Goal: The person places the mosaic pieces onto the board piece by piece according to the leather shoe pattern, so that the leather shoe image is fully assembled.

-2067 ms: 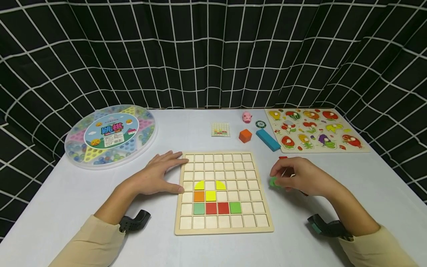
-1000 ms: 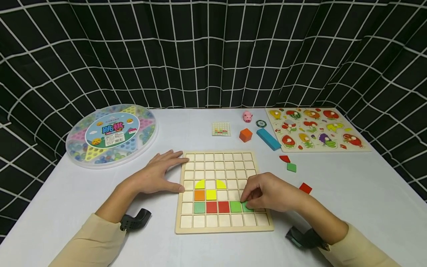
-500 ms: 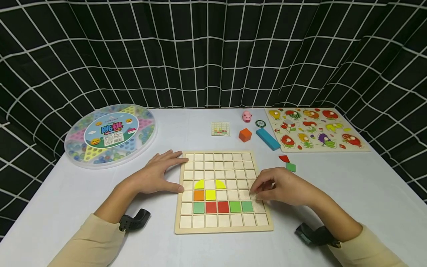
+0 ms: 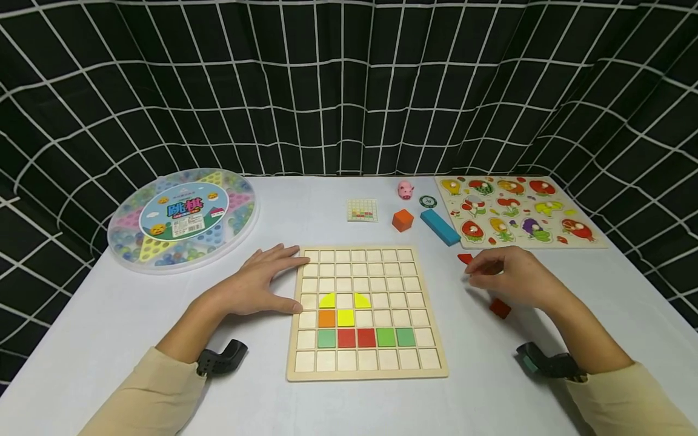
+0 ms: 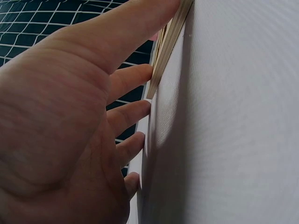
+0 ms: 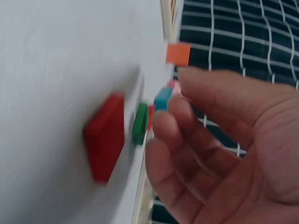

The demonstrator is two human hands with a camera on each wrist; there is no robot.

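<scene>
A wooden grid board (image 4: 368, 376) lies in the middle of the table. My left hand (image 4: 255, 286) touches its left edge with straight, spread fingers and thumb. The board holds two yellow quarter-round tiles, an orange tile (image 4: 326, 318), a yellow square (image 4: 346, 317), and a row of green and red squares ending in a green tile (image 4: 405, 337). To the right of the board my right hand (image 4: 512, 275) hovers with loosely bent fingers and nothing between them. Near it lie a red square tile (image 6: 105, 137), a green square tile (image 6: 140, 123) and a partly hidden red curved tile (image 4: 465, 258).
Behind the board lie a small pattern card (image 4: 362, 210), an orange cube (image 4: 403, 220), a blue block (image 4: 439, 227), a pink pig (image 4: 405, 190) and a chip (image 4: 428, 201). A fruit puzzle (image 4: 523, 212) sits back right, a round marble-game box (image 4: 182, 219) back left.
My right hand carried a green tile to the board and set it at the right of the coloured row. It then let go and moved back right over the loose tiles. The left hand stayed.
</scene>
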